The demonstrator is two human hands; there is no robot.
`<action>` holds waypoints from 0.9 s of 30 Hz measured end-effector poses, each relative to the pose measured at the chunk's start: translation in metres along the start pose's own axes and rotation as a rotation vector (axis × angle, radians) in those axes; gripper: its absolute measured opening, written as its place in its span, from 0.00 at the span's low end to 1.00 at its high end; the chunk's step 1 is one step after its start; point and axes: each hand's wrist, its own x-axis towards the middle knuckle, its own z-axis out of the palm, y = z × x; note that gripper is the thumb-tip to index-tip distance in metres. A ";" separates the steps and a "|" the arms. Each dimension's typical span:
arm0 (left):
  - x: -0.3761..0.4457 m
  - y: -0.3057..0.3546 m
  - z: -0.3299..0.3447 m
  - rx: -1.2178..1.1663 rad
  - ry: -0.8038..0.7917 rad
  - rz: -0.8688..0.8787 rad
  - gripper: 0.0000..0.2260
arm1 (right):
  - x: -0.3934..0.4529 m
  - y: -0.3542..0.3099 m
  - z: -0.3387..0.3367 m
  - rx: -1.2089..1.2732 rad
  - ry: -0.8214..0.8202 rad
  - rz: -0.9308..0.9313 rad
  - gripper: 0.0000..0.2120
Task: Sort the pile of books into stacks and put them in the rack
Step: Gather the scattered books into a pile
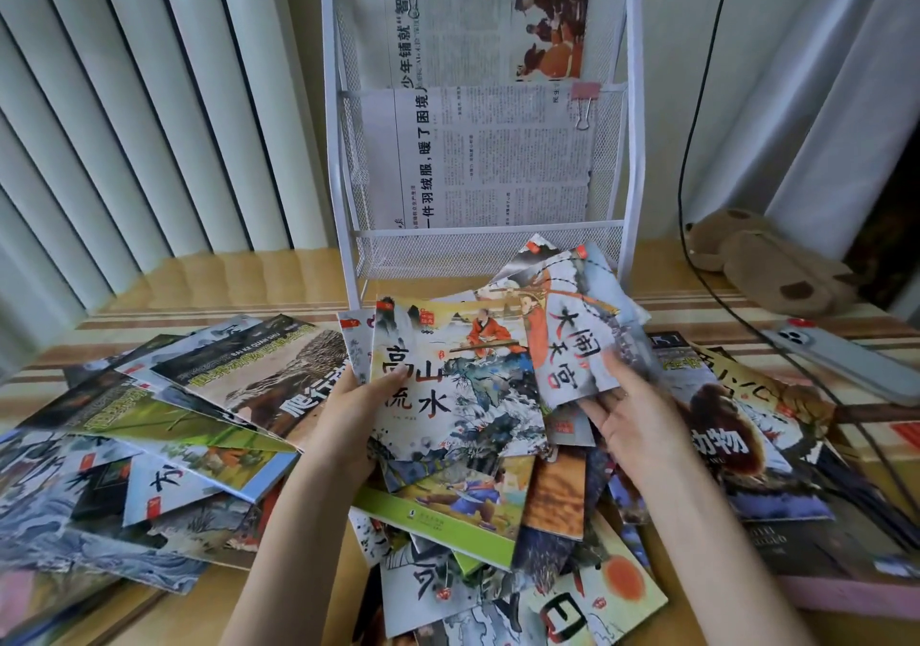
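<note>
Left hand grips an ink-painting book, right hand pinches another book (both above the pile).

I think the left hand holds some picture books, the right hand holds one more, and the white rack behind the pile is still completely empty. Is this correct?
Not quite. The left hand does hold picture books and the right hand holds one more book, but the white rack is not empty: the head view shows clipped newspapers in its upper pockets. Only its bottom pocket looks empty.

Thin picture books lie fanned in a loose pile before an upright white mesh rack.
</note>
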 end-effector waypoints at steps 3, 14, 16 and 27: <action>0.003 -0.001 0.000 -0.034 0.065 -0.008 0.09 | 0.003 -0.003 -0.001 0.080 -0.029 -0.050 0.19; -0.003 -0.002 0.003 0.261 0.286 0.561 0.38 | 0.007 -0.022 -0.021 -0.215 0.508 -0.510 0.09; -0.006 -0.001 0.006 0.268 0.330 0.628 0.36 | 0.008 -0.024 -0.026 -0.369 0.624 -0.645 0.11; -0.012 0.004 0.017 0.115 0.029 0.408 0.24 | 0.009 0.001 -0.004 -0.646 0.222 -0.402 0.16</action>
